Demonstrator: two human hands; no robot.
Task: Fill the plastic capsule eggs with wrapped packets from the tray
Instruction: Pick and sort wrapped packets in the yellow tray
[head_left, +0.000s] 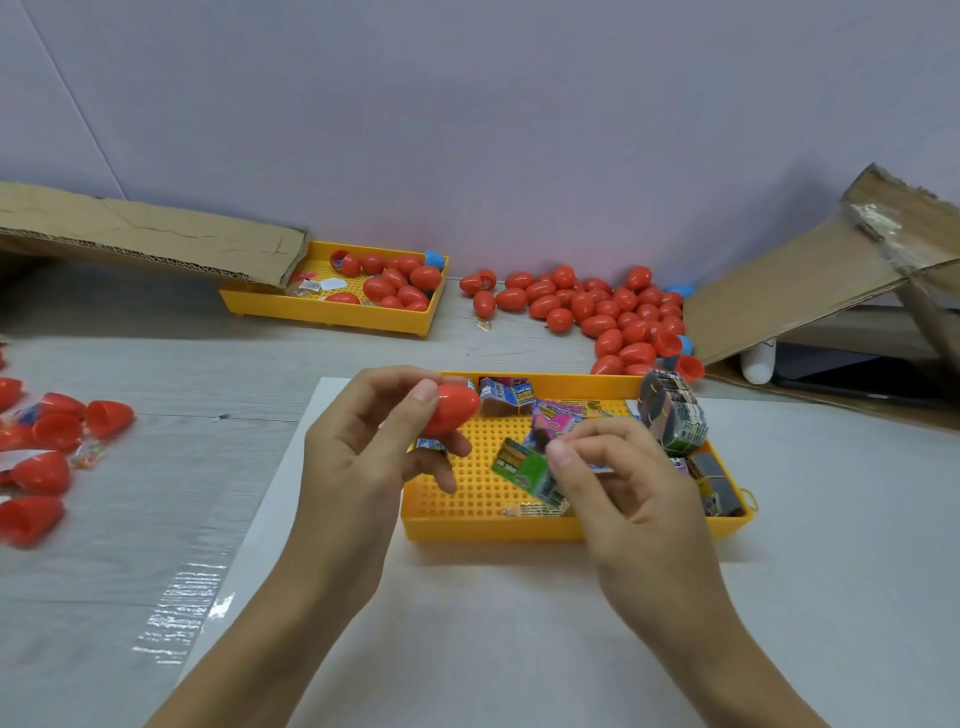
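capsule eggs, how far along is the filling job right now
Looks done: a heap of closed red eggs lies by the wall, with more in the far tray. In hand: the left hand holds a red egg while the right hand pinches a green packet over the near tray. Left: open red halves at the left and bundled packets in the tray.
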